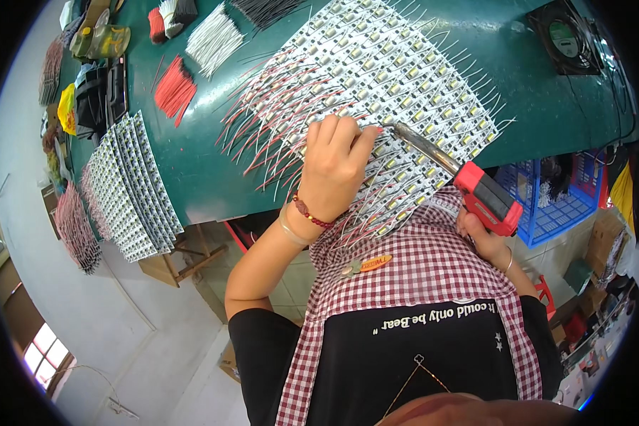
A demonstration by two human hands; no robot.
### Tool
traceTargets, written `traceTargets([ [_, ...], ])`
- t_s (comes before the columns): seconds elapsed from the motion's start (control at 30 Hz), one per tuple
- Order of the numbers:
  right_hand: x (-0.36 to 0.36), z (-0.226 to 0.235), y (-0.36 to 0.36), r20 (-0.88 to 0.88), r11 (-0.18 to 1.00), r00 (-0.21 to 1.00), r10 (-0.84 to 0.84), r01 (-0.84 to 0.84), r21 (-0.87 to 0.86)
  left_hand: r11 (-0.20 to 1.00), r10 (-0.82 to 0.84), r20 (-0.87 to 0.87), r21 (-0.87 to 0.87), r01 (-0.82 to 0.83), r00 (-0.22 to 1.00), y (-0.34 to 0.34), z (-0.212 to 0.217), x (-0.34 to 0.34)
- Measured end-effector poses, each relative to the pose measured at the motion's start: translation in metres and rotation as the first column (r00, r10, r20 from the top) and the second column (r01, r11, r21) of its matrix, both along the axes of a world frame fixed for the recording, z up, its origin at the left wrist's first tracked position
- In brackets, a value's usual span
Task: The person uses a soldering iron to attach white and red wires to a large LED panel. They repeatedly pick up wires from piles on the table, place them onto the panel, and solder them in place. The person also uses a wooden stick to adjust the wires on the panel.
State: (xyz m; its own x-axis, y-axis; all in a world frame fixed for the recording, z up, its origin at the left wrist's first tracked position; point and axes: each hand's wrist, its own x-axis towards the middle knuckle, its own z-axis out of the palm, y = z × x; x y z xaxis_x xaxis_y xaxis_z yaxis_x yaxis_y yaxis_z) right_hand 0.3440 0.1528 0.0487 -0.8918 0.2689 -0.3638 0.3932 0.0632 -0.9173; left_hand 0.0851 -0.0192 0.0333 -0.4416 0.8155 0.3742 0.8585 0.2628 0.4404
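A large sheet of white LED circuit boards (pixel 433 106) lies on the green table, its near corner reaching over the edge towards my apron. Red and white wires stick out along its left side, white ones along its right. My left hand (pixel 337 160) is over the boards, fingers pinched on a thin wire with a red end (pixel 379 130) showing at the fingertips. From the right, my right hand (pixel 481 233) grips the handle of a red and black soldering iron (pixel 486 197). Its metal tip points left and meets the boards close beside the left fingertips.
Bundles of red wires (pixel 175 90) and white wires (pixel 214 40) lie on the table (pixel 192 163) at the left. Stacked wired LED boards (pixel 131 188) sit at the far left edge. A black fan (pixel 564 37) stands back right; a blue crate (pixel 557 202) is below the table.
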Motion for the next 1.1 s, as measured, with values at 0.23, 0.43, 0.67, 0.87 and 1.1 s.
traceTargets([
  [0.23,-0.0064,0.0023,0.0014,-0.03,0.999,1.0,0.003,-0.002,0.049,0.999,-0.02,-0.081,-0.036,0.017,0.996,-0.0009,0.0035,0.0008],
  [0.43,-0.0073,0.0048,0.0001,-0.01,1.0,1.0,-0.02,0.021,0.018,0.998,-0.052,-0.068,-0.025,0.05,0.996,-0.0016,0.005,-0.0011],
  [0.67,-0.007,0.0058,0.0,0.004,0.999,0.999,-0.039,0.039,0.006,0.998,-0.052,-0.013,0.027,0.052,0.999,-0.0015,-0.001,-0.0029],
  [0.87,-0.0056,0.0028,-0.0004,-0.013,0.998,0.999,-0.03,0.031,0.061,0.998,-0.062,0.033,0.027,0.061,0.998,-0.001,-0.0026,-0.0061],
  [1.1,-0.0069,0.0032,-0.0008,-0.014,0.999,1.0,-0.018,0.018,0.038,0.998,-0.066,0.027,0.01,0.066,0.997,-0.001,0.0007,-0.0063],
])
